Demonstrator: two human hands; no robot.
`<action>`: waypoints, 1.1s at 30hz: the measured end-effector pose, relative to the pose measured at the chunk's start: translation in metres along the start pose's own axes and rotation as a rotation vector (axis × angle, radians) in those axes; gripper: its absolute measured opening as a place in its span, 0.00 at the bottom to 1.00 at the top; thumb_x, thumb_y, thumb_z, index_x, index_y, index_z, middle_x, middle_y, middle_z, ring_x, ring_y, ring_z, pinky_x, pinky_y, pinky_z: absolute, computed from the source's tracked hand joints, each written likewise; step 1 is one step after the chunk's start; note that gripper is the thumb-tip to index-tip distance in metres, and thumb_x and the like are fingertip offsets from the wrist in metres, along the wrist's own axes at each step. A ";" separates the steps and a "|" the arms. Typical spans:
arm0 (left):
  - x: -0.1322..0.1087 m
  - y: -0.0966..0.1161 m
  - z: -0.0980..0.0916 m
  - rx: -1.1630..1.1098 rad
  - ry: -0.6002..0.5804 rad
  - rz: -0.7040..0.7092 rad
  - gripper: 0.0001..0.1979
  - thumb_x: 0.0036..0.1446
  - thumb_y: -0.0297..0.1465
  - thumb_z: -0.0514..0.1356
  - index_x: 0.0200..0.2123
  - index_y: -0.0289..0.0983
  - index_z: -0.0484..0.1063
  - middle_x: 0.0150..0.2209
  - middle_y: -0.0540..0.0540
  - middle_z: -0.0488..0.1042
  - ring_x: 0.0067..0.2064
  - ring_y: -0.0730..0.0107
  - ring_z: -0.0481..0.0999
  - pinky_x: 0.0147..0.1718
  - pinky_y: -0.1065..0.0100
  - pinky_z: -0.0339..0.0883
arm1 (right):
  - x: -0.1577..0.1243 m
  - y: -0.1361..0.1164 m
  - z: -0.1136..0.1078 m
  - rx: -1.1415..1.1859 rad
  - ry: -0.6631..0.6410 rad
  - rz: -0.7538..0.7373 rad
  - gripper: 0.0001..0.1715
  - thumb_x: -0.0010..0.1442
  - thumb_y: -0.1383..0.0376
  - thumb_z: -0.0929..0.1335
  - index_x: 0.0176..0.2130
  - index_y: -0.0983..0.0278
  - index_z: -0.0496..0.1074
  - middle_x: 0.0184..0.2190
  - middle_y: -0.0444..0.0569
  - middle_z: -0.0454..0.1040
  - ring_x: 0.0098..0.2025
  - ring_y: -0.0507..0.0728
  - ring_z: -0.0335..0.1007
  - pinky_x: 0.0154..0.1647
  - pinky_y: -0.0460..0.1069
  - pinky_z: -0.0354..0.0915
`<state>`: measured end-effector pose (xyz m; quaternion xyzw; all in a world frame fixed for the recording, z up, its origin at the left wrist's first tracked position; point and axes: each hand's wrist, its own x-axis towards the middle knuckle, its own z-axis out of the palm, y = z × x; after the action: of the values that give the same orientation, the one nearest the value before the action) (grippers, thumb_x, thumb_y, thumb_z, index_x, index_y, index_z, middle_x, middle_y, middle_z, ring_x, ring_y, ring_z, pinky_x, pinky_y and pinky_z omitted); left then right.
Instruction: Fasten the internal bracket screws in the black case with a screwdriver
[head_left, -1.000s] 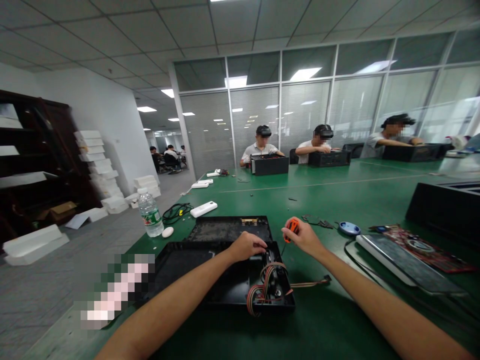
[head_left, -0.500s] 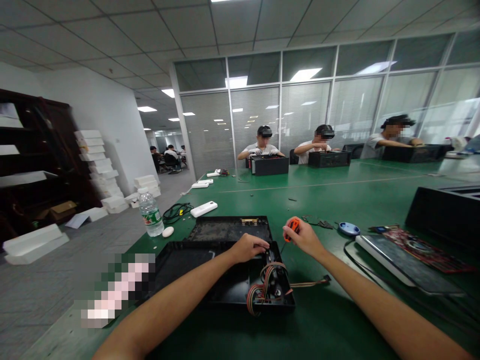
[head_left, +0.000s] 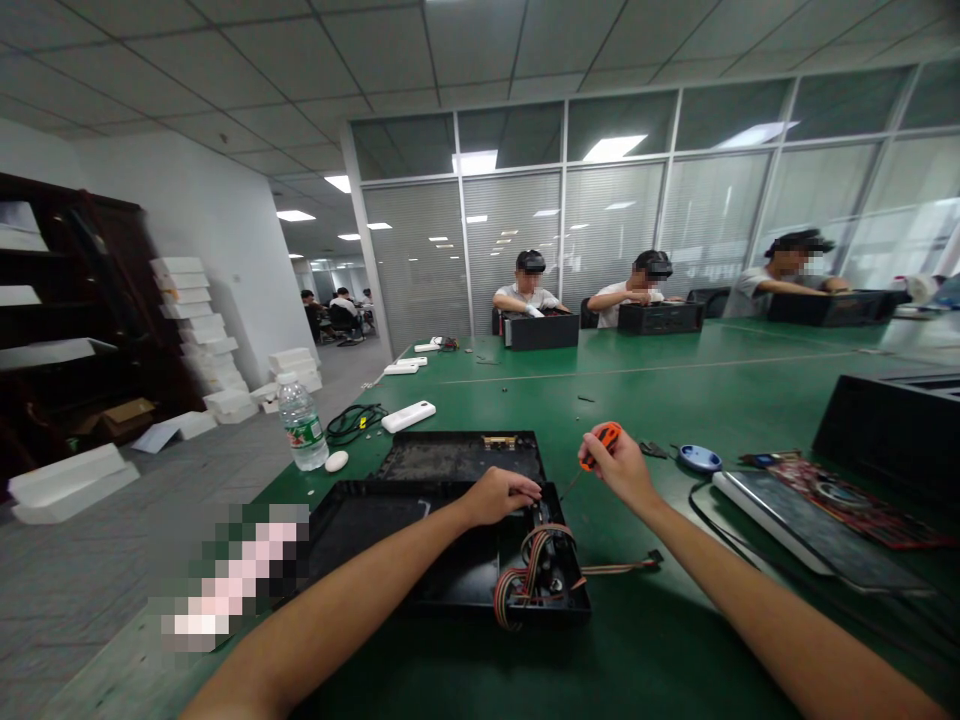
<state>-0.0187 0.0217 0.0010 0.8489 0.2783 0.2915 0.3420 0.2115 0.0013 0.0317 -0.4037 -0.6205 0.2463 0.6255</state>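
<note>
One orange screwdriver (head_left: 606, 442) is gripped in the right hand (head_left: 624, 474), pointing down and left toward the far right corner of a black case (head_left: 367, 525) lying near on the green table (head_left: 525, 390). The left hand (head_left: 496, 496), fingers bent, is by that same corner; whether it pinches anything, I cannot tell. Striped wires (head_left: 508, 590) loop over the case's near right part, and a bottle (head_left: 302, 430) stands farther left

Cables (head_left: 535, 552) across case (head_left: 375, 525) corner, open tabletop (head_left: 517, 405) beyond

Glass partition (head_left: 416, 250) beyond green table (head_left: 660, 385)
</note>
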 end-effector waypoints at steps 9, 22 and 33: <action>0.000 -0.005 0.000 0.038 -0.025 -0.026 0.19 0.49 0.25 0.60 0.47 0.31 0.69 0.38 0.42 0.77 0.39 0.69 0.76 0.43 0.68 0.68 | -0.014 -0.016 0.019 0.133 0.017 -0.020 0.17 0.55 0.51 0.65 0.34 0.61 0.57 0.22 0.42 0.71 0.13 0.47 0.58 0.11 0.42 0.55; 0.002 -0.005 -0.002 0.155 -0.063 0.091 0.23 0.50 0.24 0.58 0.52 0.31 0.64 0.38 0.44 0.77 0.37 0.72 0.76 0.42 0.71 0.68 | -0.021 -0.007 0.026 -0.041 -0.054 -0.012 0.19 0.54 0.49 0.65 0.33 0.62 0.60 0.22 0.46 0.73 0.14 0.50 0.60 0.14 0.44 0.58; 0.000 0.008 -0.004 0.315 -0.095 0.089 0.21 0.53 0.24 0.57 0.52 0.35 0.64 0.40 0.47 0.76 0.40 0.73 0.75 0.45 0.73 0.64 | -0.022 -0.006 0.029 -0.099 -0.099 -0.078 0.26 0.56 0.53 0.64 0.48 0.62 0.53 0.28 0.43 0.71 0.17 0.49 0.62 0.19 0.45 0.62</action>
<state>-0.0191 0.0185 0.0099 0.9164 0.2659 0.2186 0.2044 0.1796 -0.0142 0.0212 -0.3969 -0.6774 0.2107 0.5825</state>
